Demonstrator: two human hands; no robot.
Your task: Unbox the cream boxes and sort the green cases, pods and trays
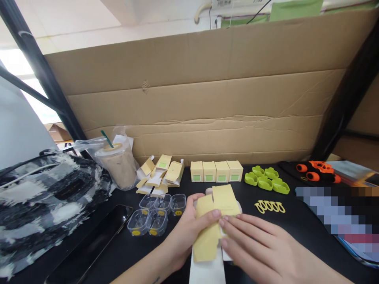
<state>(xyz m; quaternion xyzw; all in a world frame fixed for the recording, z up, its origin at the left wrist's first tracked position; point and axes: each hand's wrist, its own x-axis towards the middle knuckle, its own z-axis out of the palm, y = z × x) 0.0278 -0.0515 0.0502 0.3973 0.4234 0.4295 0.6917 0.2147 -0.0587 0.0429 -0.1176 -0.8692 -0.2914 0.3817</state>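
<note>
Our left hand (pixel 192 225) pinches an unfolded yellow carton (pixel 205 244), thumb on top; our right hand (pixel 262 242) has fingertips at its right edge, grip unclear. We hold the carton front and center over a black tabletop (pixel 120 256). Behind it, four yellow boxes (pixel 216 172) stand in a row, opened cartons (pixel 160 173) to their left. Clear cups (pixel 156 223) sit left, green pieces (pixel 265 183) right. Bagged drink (pixel 120 173) and phone (pixel 93 244) at far left. Creased cardboard (pixel 204 100) backs the table between dark posts (pixel 49 79); we see pale wall (pixel 166 17) above, bright window light at left.
</note>
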